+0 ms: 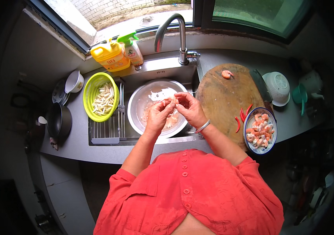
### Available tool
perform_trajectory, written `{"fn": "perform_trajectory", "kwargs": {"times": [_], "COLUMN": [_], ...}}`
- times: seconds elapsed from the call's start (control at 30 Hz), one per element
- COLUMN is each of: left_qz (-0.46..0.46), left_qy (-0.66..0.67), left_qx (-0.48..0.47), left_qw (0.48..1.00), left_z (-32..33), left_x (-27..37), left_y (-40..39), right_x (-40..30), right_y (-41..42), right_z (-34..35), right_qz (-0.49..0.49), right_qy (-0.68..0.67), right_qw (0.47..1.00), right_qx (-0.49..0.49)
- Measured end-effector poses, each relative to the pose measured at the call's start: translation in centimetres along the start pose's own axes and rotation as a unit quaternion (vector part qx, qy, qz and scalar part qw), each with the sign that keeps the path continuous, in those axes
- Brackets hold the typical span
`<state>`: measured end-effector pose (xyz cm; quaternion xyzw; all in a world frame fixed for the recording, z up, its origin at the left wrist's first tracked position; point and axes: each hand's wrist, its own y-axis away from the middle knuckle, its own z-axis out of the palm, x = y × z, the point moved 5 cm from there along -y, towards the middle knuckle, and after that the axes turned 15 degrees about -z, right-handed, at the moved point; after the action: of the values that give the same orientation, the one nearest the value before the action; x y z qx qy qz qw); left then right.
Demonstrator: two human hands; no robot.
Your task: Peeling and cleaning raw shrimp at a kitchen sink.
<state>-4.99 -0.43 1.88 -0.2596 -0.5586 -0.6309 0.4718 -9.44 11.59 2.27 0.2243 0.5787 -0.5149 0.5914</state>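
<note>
Over a wide metal basin (134, 119) in the sink, my left hand (158, 116) and my right hand (192, 109) meet at the fingertips. Both pinch a pinkish shrimp (173, 100), which the fingers partly hide. Water and pale shrimp shells (171, 121) lie in the basin below. To the right, a blue-rimmed oval dish (247, 140) of peeled shrimp (260, 130) rests at the near edge of a round wooden chopping board (219, 97). One lone shrimp (227, 74) sits at the board's far side.
Left of the basin, a green colander (87, 97) holds pale cut pieces. A faucet (181, 38) arches behind. Red chilies (242, 115) and a cleaver (259, 83) lie on the board. A yellow jug (112, 57), spray bottle (133, 53) and black pot (59, 120) stand left.
</note>
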Motion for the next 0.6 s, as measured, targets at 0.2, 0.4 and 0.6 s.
{"fn": "perform_trajectory", "kwargs": {"times": [0.2, 0.4, 0.6], "left_qz": [0.055, 0.197, 0.005], "left_qy": [-0.046, -0.330, 0.077], "left_qx": [-0.028, 0.141, -0.029], "left_qw": [0.997, 0.912, 0.997], "left_z": [-0.1, -1.5, -2.0], "left_x": [0.6, 1.0, -0.7], "left_y": [-0.1, -0.2, -1.0], "right_x": [0.4, 0.5, 0.7], "right_y": [0.2, 0.1, 0.1], "right_z": [-0.1, -0.7, -0.9], "right_qz": [0.035, 0.128, 0.107], "right_qy": [-0.038, -0.132, -0.079], "right_qw": [0.999, 0.982, 0.991], "right_qx": [0.003, 0.041, 0.004]}}
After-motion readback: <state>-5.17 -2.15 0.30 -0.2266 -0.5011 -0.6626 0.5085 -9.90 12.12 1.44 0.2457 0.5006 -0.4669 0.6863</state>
